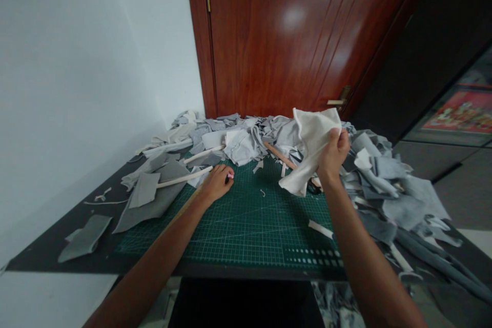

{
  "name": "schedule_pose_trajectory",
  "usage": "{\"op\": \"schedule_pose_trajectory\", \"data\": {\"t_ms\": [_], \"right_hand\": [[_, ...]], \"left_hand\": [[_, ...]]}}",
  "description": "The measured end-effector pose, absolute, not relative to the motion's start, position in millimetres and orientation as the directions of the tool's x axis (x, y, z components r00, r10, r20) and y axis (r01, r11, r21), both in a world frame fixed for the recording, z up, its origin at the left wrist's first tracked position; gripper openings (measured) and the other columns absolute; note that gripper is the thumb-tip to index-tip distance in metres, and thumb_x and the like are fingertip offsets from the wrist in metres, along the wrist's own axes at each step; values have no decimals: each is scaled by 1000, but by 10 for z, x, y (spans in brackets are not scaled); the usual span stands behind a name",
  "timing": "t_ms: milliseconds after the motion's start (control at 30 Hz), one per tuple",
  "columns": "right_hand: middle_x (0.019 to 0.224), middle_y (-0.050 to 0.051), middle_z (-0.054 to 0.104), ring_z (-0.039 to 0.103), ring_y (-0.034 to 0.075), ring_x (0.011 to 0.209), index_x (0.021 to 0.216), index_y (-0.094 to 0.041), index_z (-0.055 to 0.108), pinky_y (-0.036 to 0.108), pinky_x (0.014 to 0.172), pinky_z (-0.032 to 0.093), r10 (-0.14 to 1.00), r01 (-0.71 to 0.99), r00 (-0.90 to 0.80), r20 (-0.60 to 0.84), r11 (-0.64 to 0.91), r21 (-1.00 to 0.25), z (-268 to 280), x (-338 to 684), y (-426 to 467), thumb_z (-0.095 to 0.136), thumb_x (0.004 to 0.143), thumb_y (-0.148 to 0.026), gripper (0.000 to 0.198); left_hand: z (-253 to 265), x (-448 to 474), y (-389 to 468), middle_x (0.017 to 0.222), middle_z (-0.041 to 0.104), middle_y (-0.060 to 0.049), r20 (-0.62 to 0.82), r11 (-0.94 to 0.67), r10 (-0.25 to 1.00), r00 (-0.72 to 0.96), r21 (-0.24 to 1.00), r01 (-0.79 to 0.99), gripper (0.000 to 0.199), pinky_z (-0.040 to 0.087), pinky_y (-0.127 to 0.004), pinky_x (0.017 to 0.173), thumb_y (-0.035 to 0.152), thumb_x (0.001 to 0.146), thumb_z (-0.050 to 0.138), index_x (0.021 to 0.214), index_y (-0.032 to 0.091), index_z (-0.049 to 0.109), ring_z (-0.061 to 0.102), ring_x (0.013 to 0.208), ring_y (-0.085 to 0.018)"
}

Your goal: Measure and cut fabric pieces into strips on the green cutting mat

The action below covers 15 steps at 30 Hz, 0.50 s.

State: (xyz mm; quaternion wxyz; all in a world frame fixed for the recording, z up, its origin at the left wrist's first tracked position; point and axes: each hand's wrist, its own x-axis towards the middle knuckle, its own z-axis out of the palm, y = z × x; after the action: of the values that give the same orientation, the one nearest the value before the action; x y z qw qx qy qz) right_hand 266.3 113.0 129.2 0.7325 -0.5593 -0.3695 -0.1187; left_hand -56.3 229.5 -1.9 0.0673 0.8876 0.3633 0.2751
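Observation:
My right hand (333, 154) is closed on the edge of a cream-white piece of fabric (313, 136), which hangs in the air over the right half of the green cutting mat (246, 220). My left hand (219, 182) rests low over the mat's left side, fingers curled round a small pink and black object (229, 178). Most of that object is hidden in the fist, so its kind does not show. Just left of this hand lies a pale fabric strip (184, 179). Behind the hanging fabric, a wooden stick (280, 155) slants across the mat's far side.
Grey and white fabric scraps (246, 143) are heaped along the table's back edge. Another heap (388, 189) covers the right side. Grey pieces (86, 238) lie at the left. A wooden door (277, 36) stands behind the table, a white wall (77, 87) to the left.

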Motion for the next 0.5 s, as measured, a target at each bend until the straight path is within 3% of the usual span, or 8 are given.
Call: {"op": "schedule_pose_trajectory", "data": {"t_ms": [133,300,500], "right_hand": [[81,-1,49,54,19,80,86,-24,48,36,80,49,123,617,676,727,445,-649,1562,2686,1071,42,100,-53,33],[79,-2,45,53,18,78,85,-24,48,34,77,48,107,660,626,772,455,-598,1855,2647,1003,40,102,-51,33],[77,-1,44,48,18,75,84,-25,49,36,75,45,27,707,565,825,499,-501,2144,2688,736,51,98,-53,31]], "left_hand": [[-10,-752,2416,102,65,-6,420,-720,690,590,315,618,15,45,-40,98,16,91,51,99,21,62,59,103,-25],[129,-1014,2522,108,66,-12,406,-670,734,545,297,681,21,46,-47,103,16,89,48,103,19,63,58,108,-29],[-101,-591,1787,149,53,-22,397,-641,755,522,276,716,46,33,-56,120,26,96,46,139,12,56,40,147,-39]]}}
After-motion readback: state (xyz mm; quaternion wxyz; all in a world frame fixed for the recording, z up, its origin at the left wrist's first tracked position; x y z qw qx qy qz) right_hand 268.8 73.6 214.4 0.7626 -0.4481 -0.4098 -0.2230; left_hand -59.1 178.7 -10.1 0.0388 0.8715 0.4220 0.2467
